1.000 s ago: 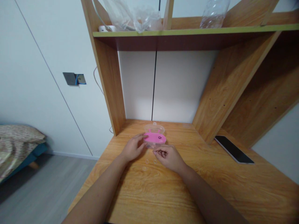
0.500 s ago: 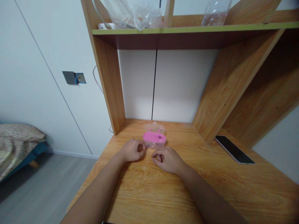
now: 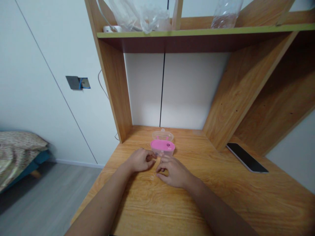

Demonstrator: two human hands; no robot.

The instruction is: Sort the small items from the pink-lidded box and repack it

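Observation:
A small clear plastic box [image 3: 169, 153] with a pink top panel [image 3: 159, 144] stands on the desk, its transparent lid [image 3: 162, 135] swung open behind it. My left hand [image 3: 140, 160] rests just left of the box front, fingers curled in a pinch; what they hold, if anything, is too small to make out. Close in front of the box, my right hand [image 3: 175, 171] has thumb and fingertips brought together low at the desk surface; whatever is between them is not clear. A faint clear ring [image 3: 152, 178] lies on the wood by the right fingertips.
The wooden desk [image 3: 157, 209] carries a dark-screened phone or tablet [image 3: 246, 158] at the right. Upright boards and a shelf [image 3: 197, 31] frame the back, with a plastic bag [image 3: 155, 21] and a clear bottle [image 3: 226, 14] above. A bed [image 3: 22, 147] stands at the far left.
My right hand has moved slightly left and toward me, over where a clear ring lay, its fingers now close to the left hand. The left hand has shifted slightly right.

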